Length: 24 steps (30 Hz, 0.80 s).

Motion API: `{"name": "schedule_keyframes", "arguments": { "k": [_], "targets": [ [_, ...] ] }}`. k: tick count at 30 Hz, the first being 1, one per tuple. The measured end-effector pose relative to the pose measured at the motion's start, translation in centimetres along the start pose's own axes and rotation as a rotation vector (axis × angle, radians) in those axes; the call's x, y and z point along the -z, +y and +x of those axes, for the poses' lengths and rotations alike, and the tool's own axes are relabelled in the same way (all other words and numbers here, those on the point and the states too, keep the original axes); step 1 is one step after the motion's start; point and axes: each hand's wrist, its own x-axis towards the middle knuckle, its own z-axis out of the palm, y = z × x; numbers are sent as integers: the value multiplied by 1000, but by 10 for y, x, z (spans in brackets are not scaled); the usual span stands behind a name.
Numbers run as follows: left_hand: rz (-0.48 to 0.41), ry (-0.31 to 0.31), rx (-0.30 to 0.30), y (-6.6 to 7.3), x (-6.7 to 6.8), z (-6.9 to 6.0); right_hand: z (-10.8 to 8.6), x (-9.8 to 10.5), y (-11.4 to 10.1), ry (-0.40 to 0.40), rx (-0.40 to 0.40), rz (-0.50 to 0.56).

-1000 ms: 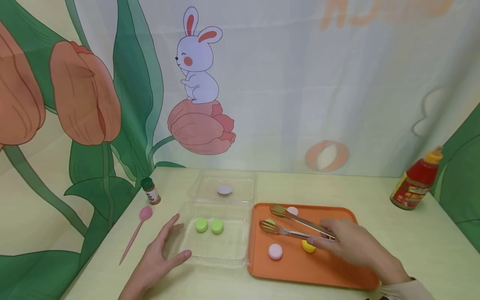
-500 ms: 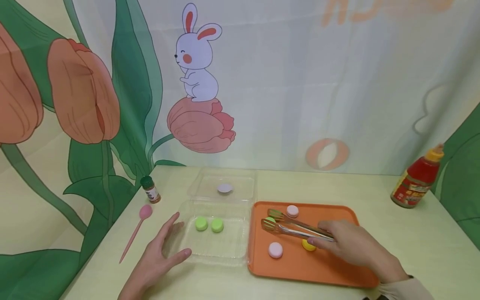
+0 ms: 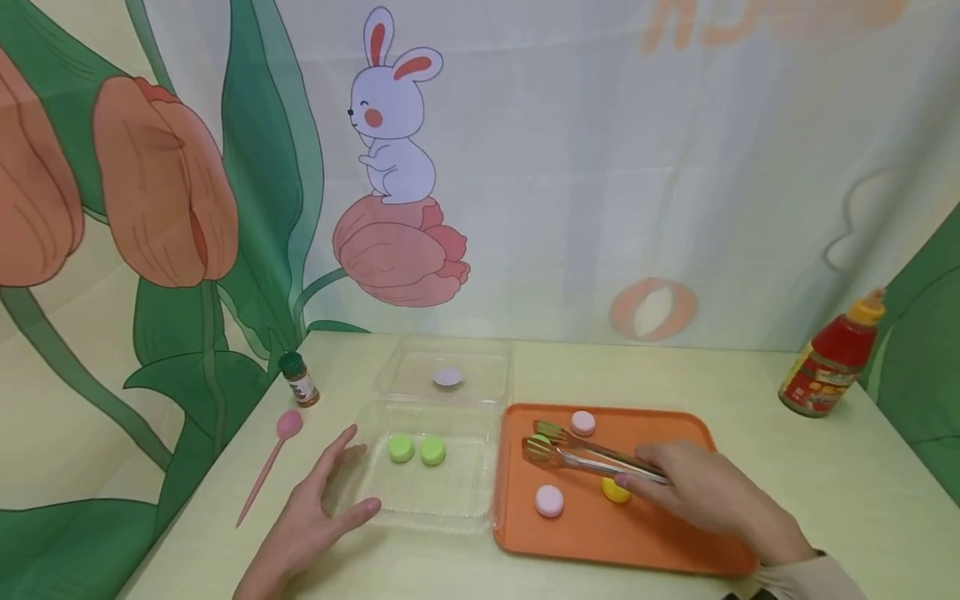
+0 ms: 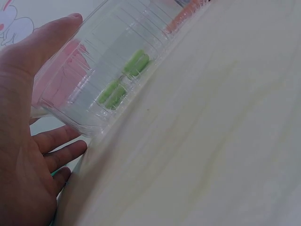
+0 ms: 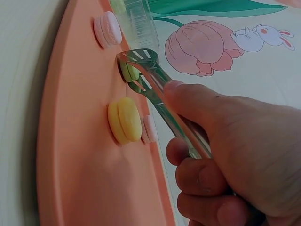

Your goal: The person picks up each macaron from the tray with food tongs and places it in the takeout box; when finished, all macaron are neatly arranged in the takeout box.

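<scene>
My right hand (image 3: 697, 487) grips metal tongs (image 3: 600, 462) over the orange tray (image 3: 645, 546). In the right wrist view the slotted tips of the tongs stand around a green macaron (image 5: 129, 70) on the tray. Also on the tray are two pink macarons, one nearer (image 3: 549, 501) and one at the back (image 3: 583, 422), and a yellow macaron (image 5: 125, 121). My left hand (image 3: 311, 512), thumb and fingers spread, is at the left side of a clear plastic box (image 3: 427, 521). Two green macarons, one left (image 3: 401, 448) and one right (image 3: 432, 451), lie in it.
The box's clear lid (image 3: 480, 375) lies folded back, with a pale oval on it. Left of the box are a pink spoon (image 3: 273, 458) and a small green-capped jar (image 3: 300, 381). A red bottle (image 3: 832, 358) with a yellow cap stands at the back right.
The tongs' tips have come closer together around the green macaron on the tray. My left hand has stayed in place beside the box.
</scene>
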Motion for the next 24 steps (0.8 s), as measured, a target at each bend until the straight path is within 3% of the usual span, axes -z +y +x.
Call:
{"name": "schedule_keyframes", "arguments": {
  "k": [7, 16, 24],
  "targets": [
    [1, -2, 12, 0, 1, -1, -2, 11, -3, 2, -32, -16],
    [-10, -4, 12, 0, 1, -1, -5, 27, -11, 81, 19, 13],
    [-20, -5, 5, 0, 0, 0, -6, 24, -29, 147, 143, 50]
  ]
}}
